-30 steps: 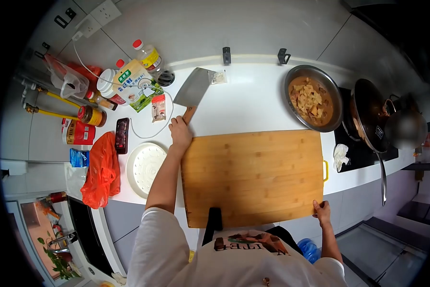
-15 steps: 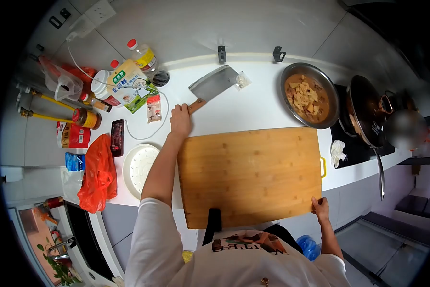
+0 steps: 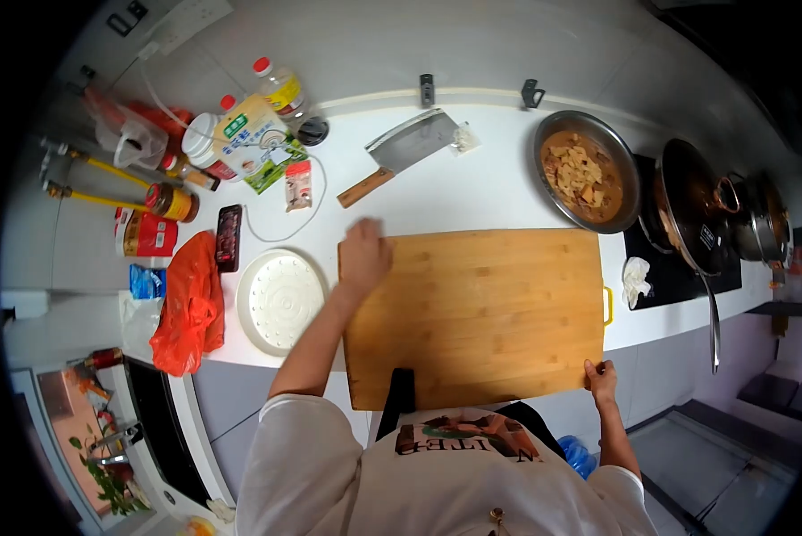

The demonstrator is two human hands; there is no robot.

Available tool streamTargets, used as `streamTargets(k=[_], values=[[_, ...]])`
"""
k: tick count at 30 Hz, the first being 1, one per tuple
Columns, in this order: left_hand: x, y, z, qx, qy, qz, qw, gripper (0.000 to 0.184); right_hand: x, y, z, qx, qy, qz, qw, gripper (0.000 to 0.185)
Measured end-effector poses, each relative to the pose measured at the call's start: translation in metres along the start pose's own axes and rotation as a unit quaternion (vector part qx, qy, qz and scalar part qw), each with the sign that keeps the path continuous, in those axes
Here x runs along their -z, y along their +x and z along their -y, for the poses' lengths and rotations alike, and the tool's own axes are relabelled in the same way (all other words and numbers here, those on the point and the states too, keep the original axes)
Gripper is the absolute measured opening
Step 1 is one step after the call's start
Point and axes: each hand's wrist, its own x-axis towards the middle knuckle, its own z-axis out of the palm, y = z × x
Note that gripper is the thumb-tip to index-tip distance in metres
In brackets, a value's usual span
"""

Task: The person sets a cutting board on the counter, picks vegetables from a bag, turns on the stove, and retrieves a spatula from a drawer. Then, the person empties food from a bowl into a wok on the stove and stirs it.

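A wooden cutting board (image 3: 477,317) lies on the white counter, its near edge reaching past the counter edge toward my body. My right hand (image 3: 601,380) grips its near right corner, fingers closed on the edge. Over the board's far left corner is my left hand (image 3: 365,255), smeared by motion, so its fingers are hard to read. Just beyond it a cleaver (image 3: 414,141) lies flat on the counter, wooden handle toward me, untouched. The blade's far end meets a small clear packet (image 3: 465,138).
Right of the board are a metal bowl of food in brown sauce (image 3: 633,170), a crumpled tissue (image 3: 636,281) and a lidded wok (image 3: 687,205) on the stove. To the left stand a white round tray (image 3: 282,302), a phone (image 3: 229,238), a red plastic bag (image 3: 189,308) and several bottles and packets.
My left hand has let go of the cleaver handle and come back toward me to the board's far left corner. The right hand still holds the board; the view has shifted slightly.
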Motion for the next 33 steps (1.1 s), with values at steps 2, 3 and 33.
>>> streamTargets(k=[2, 3, 33], values=[[-0.014, -0.043, 0.0, -0.046, 0.002, 0.035, 0.998, 0.045, -0.001, 0.012, -0.028, 0.012, 0.002, 0.003, 1.0, 0.033], [-0.013, -0.062, -0.009, -0.008, 0.009, 0.09, 0.996, 0.048, -0.005, 0.018, -0.034, 0.02, 0.005, 0.002, 1.0, 0.033], [0.075, -0.217, -0.032, 0.262, -0.042, -0.309, 0.913, 0.035, 0.034, 0.032, 0.144, 0.407, -0.319, 0.112, 0.849, 0.035]])
